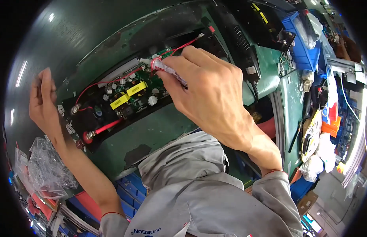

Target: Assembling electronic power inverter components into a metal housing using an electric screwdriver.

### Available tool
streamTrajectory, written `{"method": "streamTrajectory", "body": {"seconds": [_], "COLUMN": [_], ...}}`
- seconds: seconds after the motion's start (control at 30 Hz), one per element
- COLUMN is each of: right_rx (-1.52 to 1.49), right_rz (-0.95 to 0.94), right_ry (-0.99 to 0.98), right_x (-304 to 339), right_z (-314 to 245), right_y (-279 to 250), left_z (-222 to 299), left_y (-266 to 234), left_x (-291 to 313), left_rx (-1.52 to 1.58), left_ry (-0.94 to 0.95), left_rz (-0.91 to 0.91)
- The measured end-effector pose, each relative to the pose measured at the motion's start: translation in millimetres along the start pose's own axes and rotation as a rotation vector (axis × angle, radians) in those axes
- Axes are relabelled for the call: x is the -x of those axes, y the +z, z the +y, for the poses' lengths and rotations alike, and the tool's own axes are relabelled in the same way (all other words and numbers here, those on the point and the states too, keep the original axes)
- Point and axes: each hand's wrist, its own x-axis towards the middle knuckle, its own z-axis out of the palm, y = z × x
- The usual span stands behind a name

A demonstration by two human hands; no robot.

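A green circuit board (pixel 164 81) in a long black housing (pixel 146 112) lies slantwise across the bench. Two yellow labels (pixel 129 95) sit on its parts, and a thin red wire (pixel 97 83) arches along its far side. Over the board, my right hand (pixel 209 85) is closed around a crumpled whitish tube (pixel 172 72) with a red ring near its tip. That tip points down-left at the board; whether it touches is unclear. My left hand (pixel 43 100) hovers beyond the housing's left end, holding nothing, its fingers stretched out and loosely apart.
A thick red cable (pixel 106 127) juts from the housing's near left end. Clear plastic bags (pixel 47 170) lie at the left. A black power adapter (pixel 246 59) rests at the right, with a blue bin (pixel 304 47) farther right. Small scraps (pixel 286 63) are scattered nearby.
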Motion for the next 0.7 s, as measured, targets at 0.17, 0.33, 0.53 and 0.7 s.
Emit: {"method": "streamTrajectory", "body": {"seconds": [0.17,0.33,0.53,0.7], "right_rx": [0.006,0.004,-0.004,-0.108], "right_rz": [-0.01,-0.032,-0.042,-0.086], "right_ry": [0.002,0.001,-0.006,-0.011], "right_x": [1,0,1,-7], "right_z": [2,-1,3,3], "right_y": [3,2,5,-6], "left_z": [-6,-7,-14,-10], "left_y": [4,-1,8,-4], "left_x": [1,1,1,-7], "left_rx": [0.027,-0.023,-0.016,0.01], "left_ry": [-0.02,-0.016,0.004,-0.024], "left_rz": [0.017,0.0,-0.002,-0.024]}}
